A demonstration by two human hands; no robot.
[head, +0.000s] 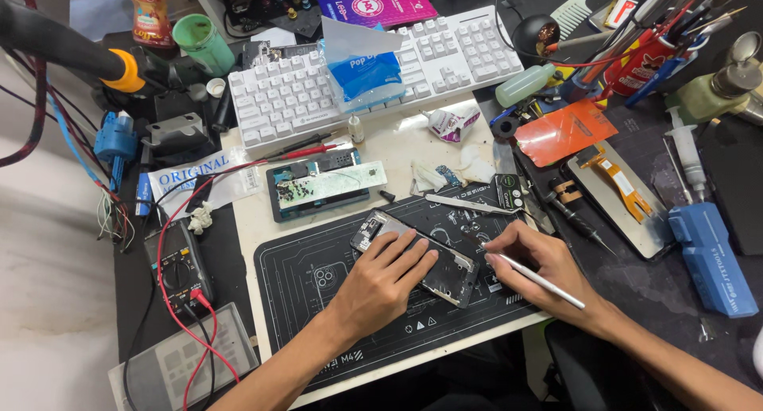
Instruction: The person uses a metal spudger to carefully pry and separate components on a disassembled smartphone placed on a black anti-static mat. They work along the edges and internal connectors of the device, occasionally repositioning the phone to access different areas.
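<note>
**On the black mat: hands working an opened phone**

On the black mat (318, 300), the left hand (381, 284) is pressing flat on the phone frame (417, 256), steadying it. The right hand (532, 260) is pinching a thin metal tool (540, 280) pen-style, tip at the frame's edge. Farther back, another opened phone (318, 188) and a white keyboard (445, 53) are lying on the desk (389, 145).

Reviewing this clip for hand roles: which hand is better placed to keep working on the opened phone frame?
Probably the right hand: it grips the silver tool, tip at the phone frame. The left hand lies flat on it.
</note>
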